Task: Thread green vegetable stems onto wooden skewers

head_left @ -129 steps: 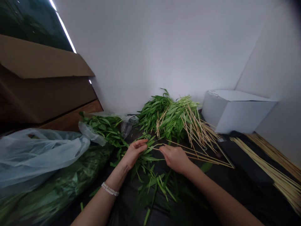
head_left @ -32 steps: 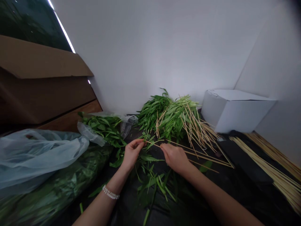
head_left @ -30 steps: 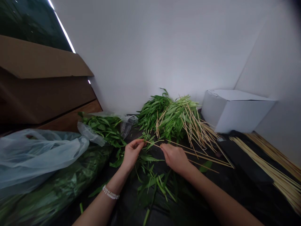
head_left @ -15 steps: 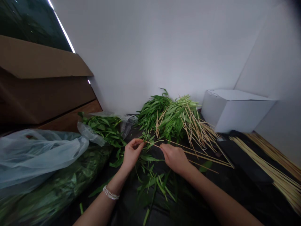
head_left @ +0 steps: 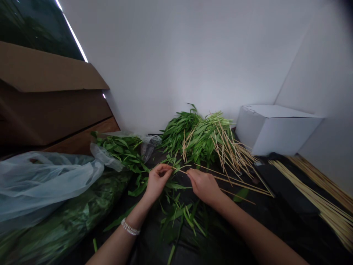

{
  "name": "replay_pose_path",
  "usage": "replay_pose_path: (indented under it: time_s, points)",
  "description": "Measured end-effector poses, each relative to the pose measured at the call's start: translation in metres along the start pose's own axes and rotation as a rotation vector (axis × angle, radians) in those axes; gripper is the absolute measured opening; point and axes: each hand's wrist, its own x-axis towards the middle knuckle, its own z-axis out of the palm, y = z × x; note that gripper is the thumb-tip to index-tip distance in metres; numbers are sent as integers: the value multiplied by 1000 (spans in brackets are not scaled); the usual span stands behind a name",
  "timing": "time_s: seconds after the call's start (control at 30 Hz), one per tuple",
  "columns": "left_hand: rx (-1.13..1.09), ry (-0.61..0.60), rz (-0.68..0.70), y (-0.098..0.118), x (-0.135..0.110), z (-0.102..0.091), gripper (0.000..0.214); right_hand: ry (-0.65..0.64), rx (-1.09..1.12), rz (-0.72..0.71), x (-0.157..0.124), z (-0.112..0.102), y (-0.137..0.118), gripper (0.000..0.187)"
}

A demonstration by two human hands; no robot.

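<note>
Bare black sheet (head_left: 286, 206) is left free between skewered greens (head_left: 204, 141) and stick bundle (head_left: 322, 206); the left is blocked by a plastic bag (head_left: 49, 180).

Bench covered by a black sheet (head_left: 289, 206). Rear centre: heap of skewered greens (head_left: 201, 138) lying against the wall. Centre foreground: loose leafy stems (head_left: 179, 213) scattered on the sheet, with a few single skewers (head_left: 242, 182) just to their right. Left: a clear bag of greens (head_left: 124, 149) and, nearer, a pale blue bag (head_left: 46, 184) over more greens. Rear right: white box (head_left: 275, 129). Right edge: a long bundle of bare skewers (head_left: 317, 198).
</note>
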Motion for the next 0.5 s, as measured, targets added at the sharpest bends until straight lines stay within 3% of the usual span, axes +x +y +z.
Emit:
replay_pose_path:
  time_s: [0.23,0.4,0.5]
  points:
    - [35,-41,43,6,0,-5,28,40,15,19,1,2,5,27]
    - [11,200,7,-5,20,-37,36,206,34,85,3,1,13,26]
    - [306,265,3,-15,30,-59,30,271,38,66,3,0,15,25]
